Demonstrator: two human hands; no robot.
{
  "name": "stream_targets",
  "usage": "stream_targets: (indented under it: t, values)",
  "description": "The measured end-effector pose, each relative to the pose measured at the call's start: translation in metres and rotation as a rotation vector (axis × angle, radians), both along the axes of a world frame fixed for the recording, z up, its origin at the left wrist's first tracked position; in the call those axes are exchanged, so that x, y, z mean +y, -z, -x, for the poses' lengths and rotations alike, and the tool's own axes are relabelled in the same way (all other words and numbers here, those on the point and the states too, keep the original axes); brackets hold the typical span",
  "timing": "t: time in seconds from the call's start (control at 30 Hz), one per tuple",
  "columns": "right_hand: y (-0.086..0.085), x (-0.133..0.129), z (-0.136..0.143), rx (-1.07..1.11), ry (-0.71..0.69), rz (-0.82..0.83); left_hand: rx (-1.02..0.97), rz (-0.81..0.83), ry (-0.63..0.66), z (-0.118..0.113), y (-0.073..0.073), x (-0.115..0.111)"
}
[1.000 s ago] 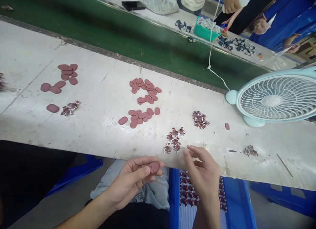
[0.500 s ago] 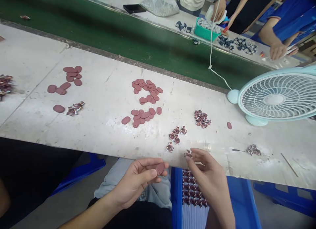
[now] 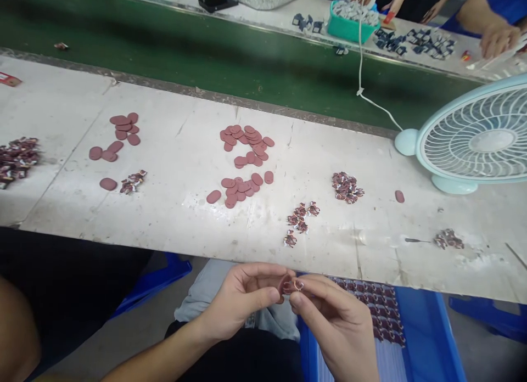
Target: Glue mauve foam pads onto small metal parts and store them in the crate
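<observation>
My left hand pinches a reddish-brown oval disc by its edge, turned nearly side-on. Between the thumb and fingers of my right hand is a small brown figurine, held up against the disc's face. Both hands are over my lap at the table's front edge. Just beyond them lies a loose group of similar figurines, and a denser pile of figurines lies farther right. Oval discs are heaped in two clusters at the middle of the table.
A pale blue fan stands at the right. Below the table edge, a blue crate holds rows of figurines. More discs and figurines lie leftward. Across the green belt, people's hands work near a green basket.
My right hand has moved left with the figurine and brought it against the disc in my left hand. The disc has turned edge-on. The camera view has shifted slightly.
</observation>
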State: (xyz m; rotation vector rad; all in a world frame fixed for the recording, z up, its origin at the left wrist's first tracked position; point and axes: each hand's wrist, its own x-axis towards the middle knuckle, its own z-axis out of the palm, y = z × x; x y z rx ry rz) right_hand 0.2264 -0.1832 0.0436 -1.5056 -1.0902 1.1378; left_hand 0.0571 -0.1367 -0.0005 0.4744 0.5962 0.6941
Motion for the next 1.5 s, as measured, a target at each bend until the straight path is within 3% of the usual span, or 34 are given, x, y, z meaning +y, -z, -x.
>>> stream_targets:
  t: [0.37,0.8,1.1,1.5]
  values:
    - [0.006,-0.004,0.0,0.101,-0.002,0.07,0.068,-0.042,-0.061,-0.003,-0.005,0.002]
    - [0.013,-0.01,0.0,0.157,0.088,0.031,0.04,-0.058,-0.045,-0.009,-0.01,0.0]
    - [0.008,-0.013,-0.003,0.015,0.072,-0.075,0.024,-0.061,-0.074,-0.012,-0.01,-0.002]
    - [0.016,-0.016,0.0,0.161,0.114,-0.058,0.021,-0.088,-0.101,-0.019,-0.011,-0.008]
